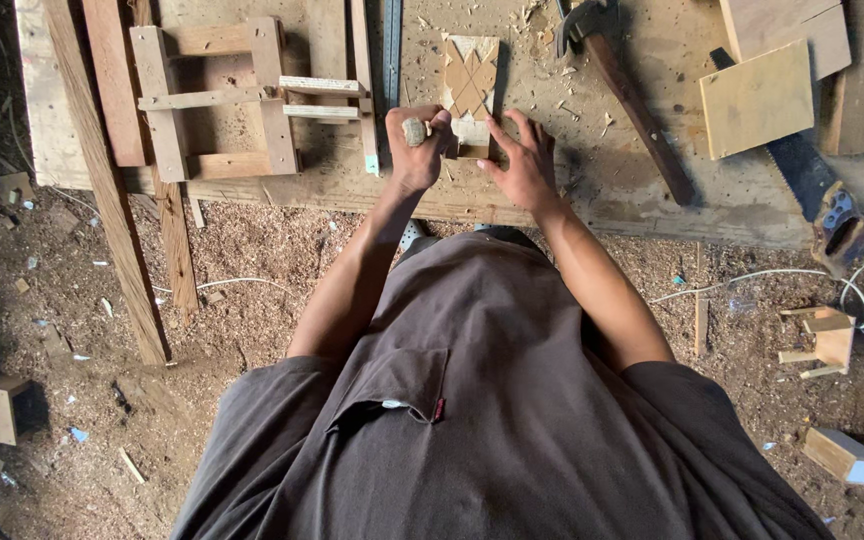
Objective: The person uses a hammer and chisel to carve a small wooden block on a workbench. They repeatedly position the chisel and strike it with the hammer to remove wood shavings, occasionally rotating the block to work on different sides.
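Near the top centre of the frame, a small carved wooden panel (471, 85) with a diamond lattice pattern is laid flat on a dusty wooden workbench (572, 190). The left hand (417, 145) is closed into a fist around a small rounded tool handle (414, 131), held at the lower left corner of the panel. Whether the tool tip touches the wood cannot be told, because it is hidden by the fingers. The right hand (524, 160) is kept open, with the fingers spread and laid flat on the bench against the lower right edge of the panel; nothing is gripped by it.

A wooden frame jig (220, 100) is seen in the upper left, just beside a metal ruler (392, 55). A hammer (622, 85) is placed to the right of the panel, and a handsaw (817, 190) lies further right, near a square wooden block (757, 98). Sawdust and small offcuts are scattered over the floor (252, 250) below the bench.
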